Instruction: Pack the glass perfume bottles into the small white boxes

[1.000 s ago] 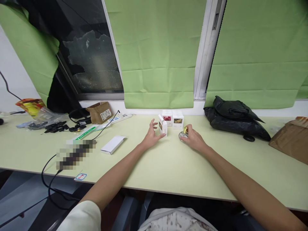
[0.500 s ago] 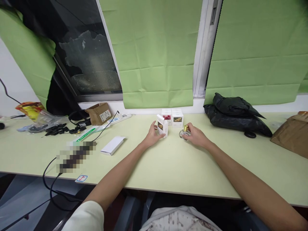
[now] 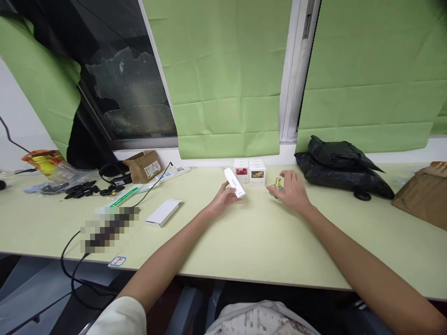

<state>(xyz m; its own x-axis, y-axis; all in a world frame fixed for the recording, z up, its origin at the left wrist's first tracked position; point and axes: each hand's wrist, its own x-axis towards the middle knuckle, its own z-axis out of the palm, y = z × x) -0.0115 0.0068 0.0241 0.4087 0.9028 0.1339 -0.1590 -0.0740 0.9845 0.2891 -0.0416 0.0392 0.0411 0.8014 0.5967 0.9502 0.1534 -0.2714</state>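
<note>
My left hand (image 3: 222,200) is closed around a small white carton (image 3: 234,182), which leans over with a narrow printed side toward me. A small glass perfume bottle (image 3: 276,187) with a gold cap stands upright on the table to its right. My right hand (image 3: 293,190) is beside the bottle, fingers apart, its thumb in front of the glass and hiding part of it. Just behind the two hands stand white boxes with picture labels, one with a red picture (image 3: 241,172) and one with a yellowish picture (image 3: 257,175).
A flat white box (image 3: 163,212) lies on the table to the left. Farther left are an opened cardboard box (image 3: 144,167), black cables and small black parts (image 3: 82,188). Black plastic bags (image 3: 342,165), a black round lid (image 3: 362,196) and a brown package (image 3: 424,195) are at the right.
The carton in my left hand has turned and tilted, showing its narrow side instead of the picture. The bottle has moved slightly right and now stands upright; my right hand's fingers have opened from it.
</note>
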